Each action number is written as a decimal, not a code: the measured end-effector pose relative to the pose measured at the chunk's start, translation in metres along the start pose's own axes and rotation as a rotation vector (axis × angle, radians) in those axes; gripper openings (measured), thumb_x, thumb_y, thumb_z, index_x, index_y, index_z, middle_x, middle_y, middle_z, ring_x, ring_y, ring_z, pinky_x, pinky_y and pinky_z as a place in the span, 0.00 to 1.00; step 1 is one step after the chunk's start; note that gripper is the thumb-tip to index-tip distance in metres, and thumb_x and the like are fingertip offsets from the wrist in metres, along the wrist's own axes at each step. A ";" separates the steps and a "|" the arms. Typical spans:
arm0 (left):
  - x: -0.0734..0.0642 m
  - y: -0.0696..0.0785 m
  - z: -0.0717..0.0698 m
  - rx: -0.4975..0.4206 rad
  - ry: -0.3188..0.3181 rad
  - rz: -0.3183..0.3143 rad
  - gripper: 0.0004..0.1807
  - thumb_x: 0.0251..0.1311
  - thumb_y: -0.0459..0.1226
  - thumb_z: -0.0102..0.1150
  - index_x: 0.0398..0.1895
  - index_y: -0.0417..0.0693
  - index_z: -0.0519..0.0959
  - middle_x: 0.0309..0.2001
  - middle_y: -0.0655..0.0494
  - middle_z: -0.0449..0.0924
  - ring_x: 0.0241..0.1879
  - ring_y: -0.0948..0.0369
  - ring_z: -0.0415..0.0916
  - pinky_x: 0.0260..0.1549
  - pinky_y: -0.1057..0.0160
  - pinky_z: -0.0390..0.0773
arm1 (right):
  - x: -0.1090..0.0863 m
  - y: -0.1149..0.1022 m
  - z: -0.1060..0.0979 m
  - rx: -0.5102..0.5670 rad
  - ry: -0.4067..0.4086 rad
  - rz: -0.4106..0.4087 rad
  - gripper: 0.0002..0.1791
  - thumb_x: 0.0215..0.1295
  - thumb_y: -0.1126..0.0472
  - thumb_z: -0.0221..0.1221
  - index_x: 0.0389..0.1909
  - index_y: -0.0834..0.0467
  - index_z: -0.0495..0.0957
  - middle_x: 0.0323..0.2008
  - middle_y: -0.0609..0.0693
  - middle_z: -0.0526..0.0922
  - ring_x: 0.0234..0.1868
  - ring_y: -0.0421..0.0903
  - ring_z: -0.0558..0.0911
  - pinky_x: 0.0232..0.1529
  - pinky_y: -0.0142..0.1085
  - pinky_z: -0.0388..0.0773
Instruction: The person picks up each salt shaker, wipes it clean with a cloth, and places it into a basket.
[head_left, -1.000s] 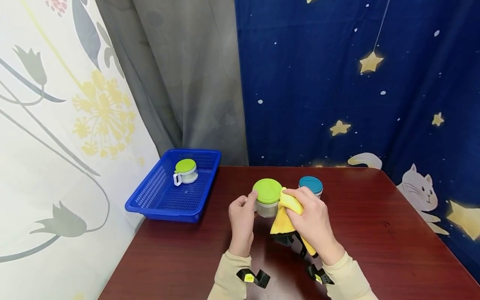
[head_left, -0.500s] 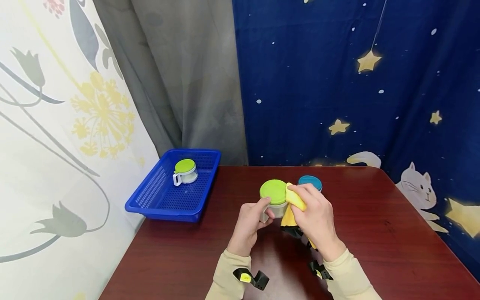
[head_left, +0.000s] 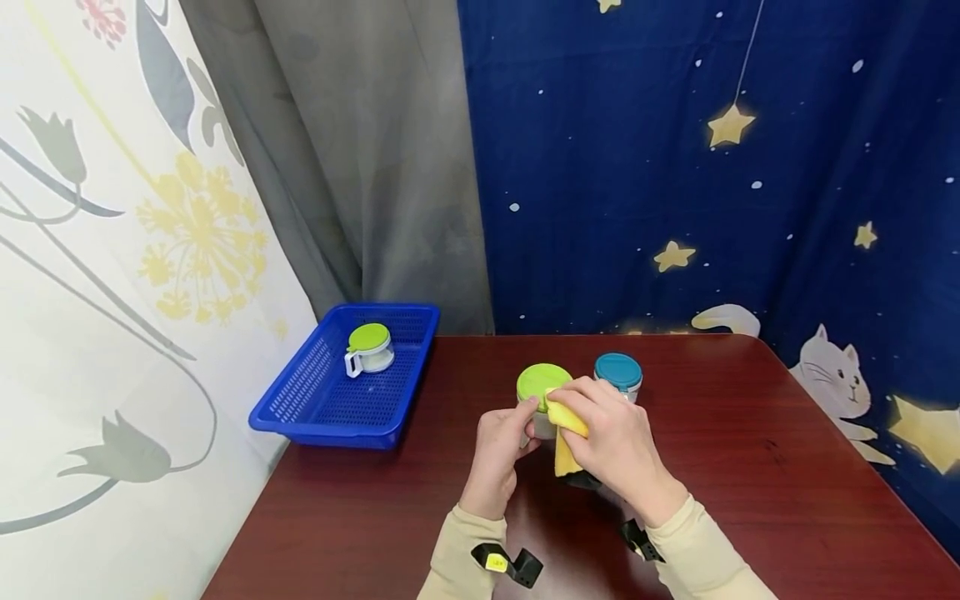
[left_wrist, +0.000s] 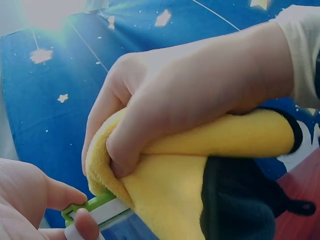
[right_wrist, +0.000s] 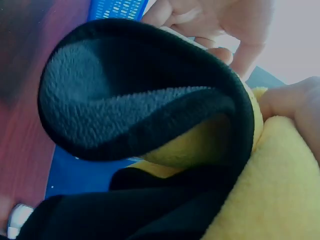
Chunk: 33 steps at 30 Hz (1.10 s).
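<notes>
A clear seasoning jar with a green lid (head_left: 542,380) is held above the table by my left hand (head_left: 495,454). The thumb lies at the lid's edge and fingers curl at the handle side. My right hand (head_left: 611,429) grips a folded yellow cloth (head_left: 568,419) with a dark grey back and presses it on the lid's near right edge. In the left wrist view the cloth (left_wrist: 170,190) wraps over the end of the green lid (left_wrist: 102,201). Loose cloth hangs below the right hand, its dark side (right_wrist: 75,105) filling much of the right wrist view.
A blue plastic basket (head_left: 390,436) at the table's left holds another green-lidded jar (head_left: 370,350) with a white handle. Behind my right hand stands a blue-lidded jar (head_left: 618,369) on the dark red table (head_left: 750,467). Curtains hang behind the table.
The left hand has shifted right and now grips the jar nearer its handle. My right hand has moved the cloth from the jar's right side onto the near part of the lid.
</notes>
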<state>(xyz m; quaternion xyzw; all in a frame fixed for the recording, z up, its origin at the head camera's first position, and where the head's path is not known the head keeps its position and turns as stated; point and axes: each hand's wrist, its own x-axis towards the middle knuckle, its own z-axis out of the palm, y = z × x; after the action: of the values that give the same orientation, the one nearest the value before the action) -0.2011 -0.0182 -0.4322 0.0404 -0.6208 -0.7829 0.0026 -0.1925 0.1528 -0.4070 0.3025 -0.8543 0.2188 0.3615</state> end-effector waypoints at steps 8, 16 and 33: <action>-0.001 -0.003 0.002 0.022 0.011 -0.004 0.28 0.60 0.45 0.66 0.09 0.46 0.65 0.15 0.56 0.62 0.25 0.58 0.71 0.34 0.53 0.82 | 0.017 0.020 -0.009 -0.070 -0.037 0.190 0.14 0.54 0.59 0.70 0.42 0.47 0.86 0.37 0.40 0.81 0.32 0.41 0.75 0.23 0.37 0.74; -0.002 0.000 0.002 0.010 -0.045 -0.017 0.23 0.59 0.42 0.62 0.12 0.45 0.65 0.16 0.56 0.61 0.29 0.57 0.71 0.37 0.50 0.82 | 0.018 0.031 -0.007 -0.061 -0.044 0.260 0.13 0.55 0.59 0.70 0.43 0.48 0.86 0.36 0.41 0.81 0.31 0.42 0.75 0.27 0.39 0.75; -0.004 -0.001 0.001 0.103 0.007 0.040 0.23 0.59 0.38 0.61 0.09 0.42 0.67 0.14 0.52 0.65 0.22 0.57 0.66 0.28 0.60 0.74 | 0.026 0.007 -0.006 0.205 -0.192 0.123 0.19 0.54 0.62 0.70 0.47 0.42 0.85 0.40 0.34 0.82 0.32 0.36 0.75 0.31 0.33 0.75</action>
<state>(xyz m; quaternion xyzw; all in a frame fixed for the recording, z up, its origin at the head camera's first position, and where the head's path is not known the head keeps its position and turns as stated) -0.1970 -0.0165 -0.4322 0.0308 -0.6611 -0.7494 0.0185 -0.2082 0.1522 -0.3846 0.3044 -0.8751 0.2966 0.2315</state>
